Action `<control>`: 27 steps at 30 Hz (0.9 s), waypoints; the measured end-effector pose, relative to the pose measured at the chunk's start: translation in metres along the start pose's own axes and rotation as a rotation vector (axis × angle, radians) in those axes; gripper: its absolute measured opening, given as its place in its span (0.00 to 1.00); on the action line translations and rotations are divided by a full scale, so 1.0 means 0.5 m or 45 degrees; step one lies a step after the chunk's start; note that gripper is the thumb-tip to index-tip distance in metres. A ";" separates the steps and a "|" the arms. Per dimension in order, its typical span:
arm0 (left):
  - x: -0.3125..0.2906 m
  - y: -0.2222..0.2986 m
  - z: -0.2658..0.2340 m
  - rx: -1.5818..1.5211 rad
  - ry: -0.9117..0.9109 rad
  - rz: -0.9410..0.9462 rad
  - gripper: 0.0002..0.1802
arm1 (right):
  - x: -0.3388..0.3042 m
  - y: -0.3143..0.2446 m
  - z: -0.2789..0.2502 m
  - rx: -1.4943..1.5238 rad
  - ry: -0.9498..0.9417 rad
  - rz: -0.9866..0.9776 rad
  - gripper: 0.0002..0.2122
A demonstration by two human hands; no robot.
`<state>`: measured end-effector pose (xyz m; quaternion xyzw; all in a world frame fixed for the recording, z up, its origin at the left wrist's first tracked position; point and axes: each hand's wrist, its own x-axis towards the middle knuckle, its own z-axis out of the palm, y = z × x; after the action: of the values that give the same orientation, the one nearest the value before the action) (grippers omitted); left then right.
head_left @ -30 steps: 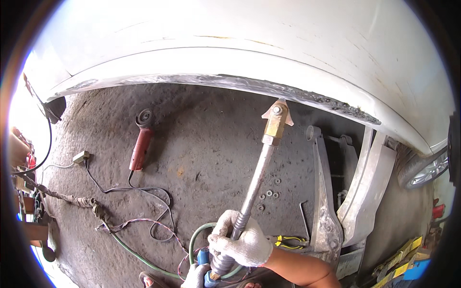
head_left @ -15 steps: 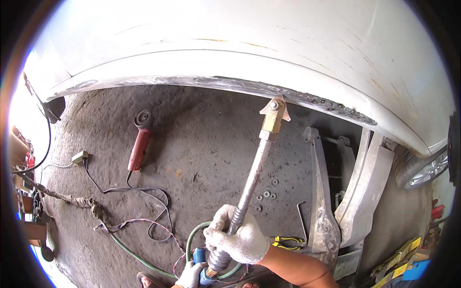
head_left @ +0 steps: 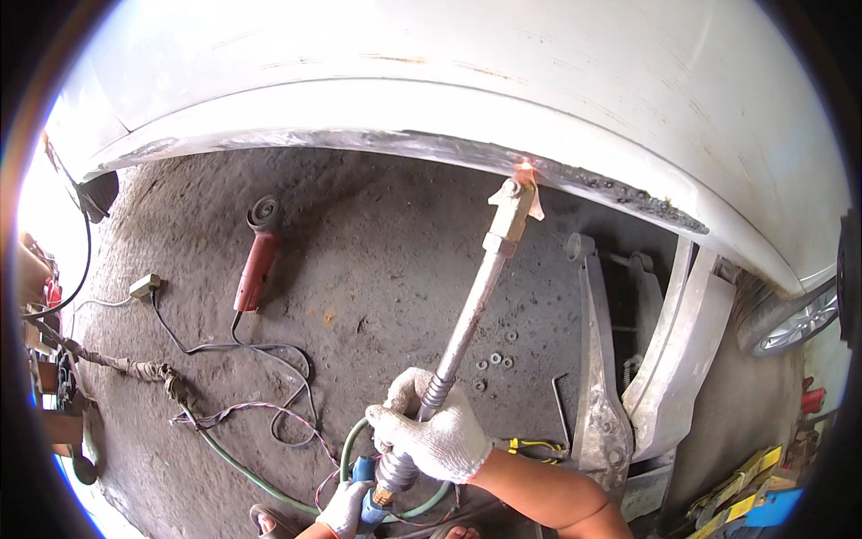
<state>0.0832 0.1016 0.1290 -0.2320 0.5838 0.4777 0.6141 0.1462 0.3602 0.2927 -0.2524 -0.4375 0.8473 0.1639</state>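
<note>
A long metal slide hammer (head_left: 471,314) slants up from my hands to the grey, bare-metal sill (head_left: 377,141) of a white car. Its brass-coloured head carries a pointed copper plate (head_left: 537,205), whose upper tip meets the sill beside a bright orange glow (head_left: 525,167). My right hand (head_left: 440,436), in a white knit glove, closes round the shaft by its ribbed grip. Lower down, my gloved left hand (head_left: 344,508) is wrapped on the tool's blue rear handle (head_left: 368,512); its fingers are partly hidden.
A red angle grinder (head_left: 257,269) lies left with its black cord. A metal jack (head_left: 602,377) stands right, near a hex key (head_left: 561,409), yellow-handled pliers (head_left: 537,446) and several washers (head_left: 482,366). A green hose (head_left: 260,485) runs to the tool. The car wheel (head_left: 795,323) is far right.
An orange glow now shows where the copper tip meets the sill. The view has shifted slightly; both hands keep their hold on the slide hammer.
</note>
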 end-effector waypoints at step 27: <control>-0.059 -0.013 0.066 0.127 0.375 0.263 0.21 | -0.042 0.044 -0.026 -0.015 -0.268 -0.014 0.02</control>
<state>0.1091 0.1172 0.1616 -0.2076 0.7109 0.4696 0.4805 0.1695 0.3461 0.2741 -0.1607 -0.4587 0.8656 0.1202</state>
